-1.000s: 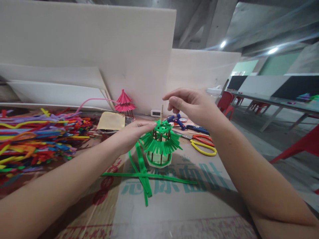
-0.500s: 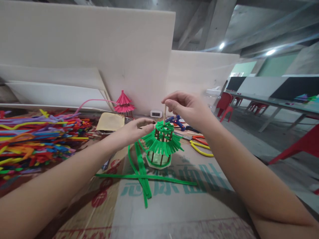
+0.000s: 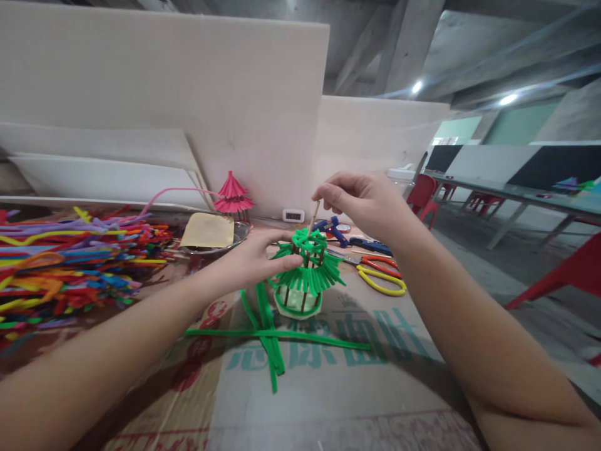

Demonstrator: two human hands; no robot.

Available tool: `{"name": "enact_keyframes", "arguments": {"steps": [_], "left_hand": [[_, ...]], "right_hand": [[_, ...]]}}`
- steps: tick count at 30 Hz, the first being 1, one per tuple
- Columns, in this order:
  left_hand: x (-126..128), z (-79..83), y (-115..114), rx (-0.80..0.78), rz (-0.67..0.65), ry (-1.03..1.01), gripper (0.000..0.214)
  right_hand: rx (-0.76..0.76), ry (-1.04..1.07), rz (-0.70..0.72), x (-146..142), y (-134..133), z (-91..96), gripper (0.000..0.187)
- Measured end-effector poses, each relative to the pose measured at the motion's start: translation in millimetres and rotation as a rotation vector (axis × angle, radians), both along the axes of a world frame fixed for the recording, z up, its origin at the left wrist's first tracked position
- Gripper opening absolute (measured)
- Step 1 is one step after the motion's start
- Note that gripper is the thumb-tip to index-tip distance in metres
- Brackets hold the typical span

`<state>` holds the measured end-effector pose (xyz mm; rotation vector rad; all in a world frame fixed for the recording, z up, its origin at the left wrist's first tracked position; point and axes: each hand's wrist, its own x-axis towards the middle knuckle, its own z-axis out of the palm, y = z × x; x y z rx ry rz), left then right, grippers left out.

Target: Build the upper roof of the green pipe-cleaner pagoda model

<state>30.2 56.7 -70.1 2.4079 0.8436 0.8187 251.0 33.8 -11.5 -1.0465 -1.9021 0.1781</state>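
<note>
A small green pavilion model [image 3: 304, 272] made of pipe cleaners and brown posts stands on the cardboard sheet [image 3: 328, 376]. My left hand [image 3: 251, 258] grips its fringed roof from the left, thumb on top. My right hand [image 3: 364, 203] pinches the upper end of a thin wooden stick [image 3: 312, 218] that leans out of the roof's top. Loose green pipe cleaners [image 3: 270, 335] lie crossed in front of the model.
A heap of coloured pipe cleaners [image 3: 70, 263] fills the left side. A pink pavilion model [image 3: 233, 194], a metal dish with yellow paper [image 3: 209, 233], a blue glue gun [image 3: 332, 227] and red and yellow scissors [image 3: 380, 275] lie behind. Red chairs stand at right.
My right hand came down and pinched the stick's top, then tilted it to the right. My left hand closed onto the roof's left side.
</note>
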Motion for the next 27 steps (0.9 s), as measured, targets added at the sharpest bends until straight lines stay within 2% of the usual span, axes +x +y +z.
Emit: {"name": "enact_keyframes", "arguments": {"steps": [5,12,17,27], "left_hand": [[0.9,-1.8,0.3,-0.001,-0.005,0.002,0.048],[-6.9,-3.5,0.5,-0.054,0.077,0.045,0.059],[-7.7,-0.8,-1.7,-0.069,0.098,0.075,0.058],[-3.7,0.0,-2.3,-0.028,0.014,0.053,0.049]], "right_hand": [[0.025,0.028,0.032,6.4,1.4,1.5,0.028],[-0.169,-0.042,0.134,0.8,-4.7,-1.6,0.022],[-0.128,-0.054,0.117,-0.9,-5.9,-2.1,0.02],[-0.124,-0.087,0.14,-2.8,-5.1,-5.0,0.021]]}}
